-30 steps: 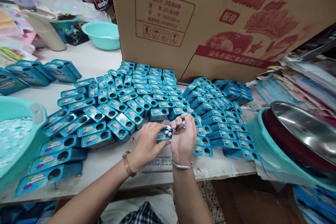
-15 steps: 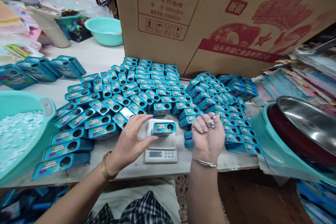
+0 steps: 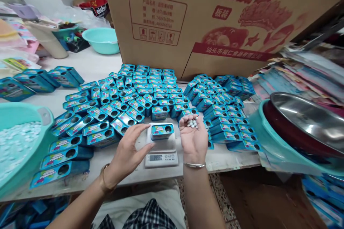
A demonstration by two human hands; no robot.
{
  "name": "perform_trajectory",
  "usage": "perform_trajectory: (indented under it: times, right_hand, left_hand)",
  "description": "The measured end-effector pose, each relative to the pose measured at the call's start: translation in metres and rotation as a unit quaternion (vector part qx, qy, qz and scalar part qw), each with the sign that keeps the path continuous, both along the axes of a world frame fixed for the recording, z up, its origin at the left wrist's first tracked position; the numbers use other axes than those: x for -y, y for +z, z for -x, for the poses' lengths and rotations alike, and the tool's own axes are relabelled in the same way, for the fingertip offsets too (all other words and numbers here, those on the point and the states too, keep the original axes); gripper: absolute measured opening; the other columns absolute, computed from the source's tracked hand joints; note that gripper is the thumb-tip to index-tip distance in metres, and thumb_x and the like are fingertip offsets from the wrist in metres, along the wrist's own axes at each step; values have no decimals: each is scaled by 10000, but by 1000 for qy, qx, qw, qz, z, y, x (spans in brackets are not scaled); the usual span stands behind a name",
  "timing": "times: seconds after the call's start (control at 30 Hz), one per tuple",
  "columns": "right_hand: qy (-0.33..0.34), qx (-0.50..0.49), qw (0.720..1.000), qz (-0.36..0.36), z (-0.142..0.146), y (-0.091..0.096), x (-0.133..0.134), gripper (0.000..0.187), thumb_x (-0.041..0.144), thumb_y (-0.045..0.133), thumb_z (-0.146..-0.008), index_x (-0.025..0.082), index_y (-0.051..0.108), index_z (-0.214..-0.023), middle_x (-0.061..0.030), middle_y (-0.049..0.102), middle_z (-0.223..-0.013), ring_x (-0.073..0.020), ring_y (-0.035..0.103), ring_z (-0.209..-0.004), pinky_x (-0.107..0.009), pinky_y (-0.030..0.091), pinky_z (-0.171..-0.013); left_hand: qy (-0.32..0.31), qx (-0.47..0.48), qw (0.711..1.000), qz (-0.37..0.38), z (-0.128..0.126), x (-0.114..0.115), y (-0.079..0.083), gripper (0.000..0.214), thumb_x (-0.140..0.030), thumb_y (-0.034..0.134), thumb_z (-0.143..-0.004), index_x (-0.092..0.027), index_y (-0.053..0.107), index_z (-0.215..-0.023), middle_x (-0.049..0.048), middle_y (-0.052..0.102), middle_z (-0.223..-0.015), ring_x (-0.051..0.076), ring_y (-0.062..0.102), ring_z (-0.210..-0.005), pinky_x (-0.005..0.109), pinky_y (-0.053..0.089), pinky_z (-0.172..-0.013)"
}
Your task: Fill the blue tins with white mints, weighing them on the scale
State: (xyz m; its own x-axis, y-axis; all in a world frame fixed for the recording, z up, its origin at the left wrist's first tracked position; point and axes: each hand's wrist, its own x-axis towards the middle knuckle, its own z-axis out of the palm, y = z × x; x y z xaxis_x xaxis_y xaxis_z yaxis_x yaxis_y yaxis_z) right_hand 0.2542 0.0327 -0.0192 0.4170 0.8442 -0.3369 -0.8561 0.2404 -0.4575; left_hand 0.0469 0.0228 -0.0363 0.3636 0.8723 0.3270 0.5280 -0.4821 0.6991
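While palm-up, right hand (image 3: 192, 139) beside tin (image 3: 162, 131).

Carton (image 3: 242, 25): red "板装"; scale display (image 3: 156, 157): "1495", blurry.

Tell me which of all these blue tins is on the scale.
The lone blue tin atop the white digital scale, between the left hand and right hand; all the others lie on the table.
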Motion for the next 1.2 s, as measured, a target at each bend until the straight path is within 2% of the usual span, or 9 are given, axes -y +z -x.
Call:
perform_trajectory:
  times: [0.1, 0.23, 0.53, 0.73, 0.97, 1.2]
  right_hand:
    - [11, -4, 1000, -16, 9, 0, -5, 158, 299, 516, -882, 198, 532, -762, 50, 528, -663, -82, 589, -686, -266, 541, -765]
    - [27, 4, 999, -38, 17, 1, -9, 139, 325, 583, -846, 209, 532, -789, 82, 473, -604, -75, 567, -642, -267, 528, -777]
    - [11, 90, 995, -44, 30, 1, -10, 167, 372, 579, -846, 218, 527, -809, 84, 450, -624, -71, 526, -626, -266, 496, -765]
    - [1, 104, 993, -48, 34, 2, -15, 154, 352, 556, -857, 210, 523, -806, 74, 446, -623, -69, 468, -575, -220, 443, -609]
    - [44, 29, 996, -65, 16, 1, -17, 138, 292, 565, -841, 211, 473, -779, 97, 365, -579, -50, 357, -459, -174, 303, -436]
    - [29, 5, 995, -93, -13, 8, -1, 96, 221, 532, -850, 204, 472, -777, 94, 373, -574, -43, 377, -447, -173, 307, -423]
  left_hand:
    - [-27, -10, 1000, -10, -16, -10, -1, 452, -313, 635, -842, -245, 488, -1264, 74, 553, -1235, 229, 490, -1169, 398, 406, -1006]
    - [-47, -16, 999, -12, -33, -23, -6, 467, -304, 651, -827, -234, 481, -1257, 80, 564, -1210, 237, 500, -1133, 421, 417, -976]
    - [-65, -3, 998, 0, -43, -30, -17, 443, -270, 665, -802, -225, 519, -1217, 80, 592, -1126, 239, 537, -1042, 419, 434, -913]
    - [-69, 10, 997, 20, -46, -32, -19, 385, -287, 654, -818, -222, 551, -1183, 70, 600, -1095, 225, 546, -1019, 392, 440, -900]
    - [-73, 15, 997, 28, -33, -29, -15, 495, -341, 676, -802, -235, 504, -1255, 92, 567, -1197, 253, 513, -1122, 442, 424, -967]
    - [-56, 6, 998, 16, -17, -33, -14, 502, -382, 663, -814, -235, 500, -1266, 84, 567, -1215, 246, 505, -1143, 439, 413, -989]
